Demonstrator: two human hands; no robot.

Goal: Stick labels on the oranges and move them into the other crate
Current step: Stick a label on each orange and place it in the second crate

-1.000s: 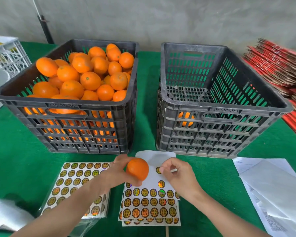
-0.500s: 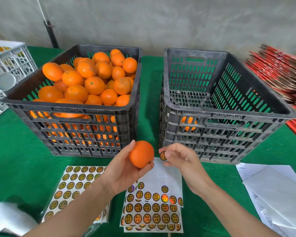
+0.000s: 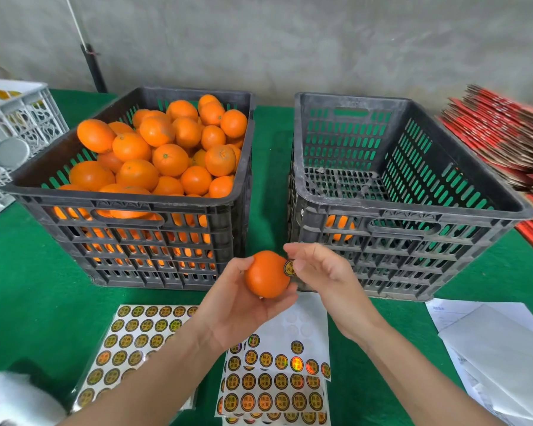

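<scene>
My left hand (image 3: 231, 305) grips an orange (image 3: 266, 275) in front of the gap between two black crates. My right hand (image 3: 323, 275) presses a round gold-and-black label (image 3: 289, 267) with its thumb onto the orange's right side. The left crate (image 3: 130, 210) is heaped with oranges (image 3: 166, 152). The right crate (image 3: 413, 216) holds one orange (image 3: 339, 230), seen through its front slots. A label sheet (image 3: 274, 382) lies under my forearms, its top rows peeled bare.
A second label sheet (image 3: 136, 336) lies at the lower left on the green cloth (image 3: 28, 272). White papers (image 3: 499, 342) lie at the right, red flat cartons (image 3: 505, 133) are stacked behind them, and a white crate (image 3: 10, 133) stands at the far left.
Both hands rose from the label sheet towards the crates. My right hand carried a peeled label up and brought it against the orange's side.
</scene>
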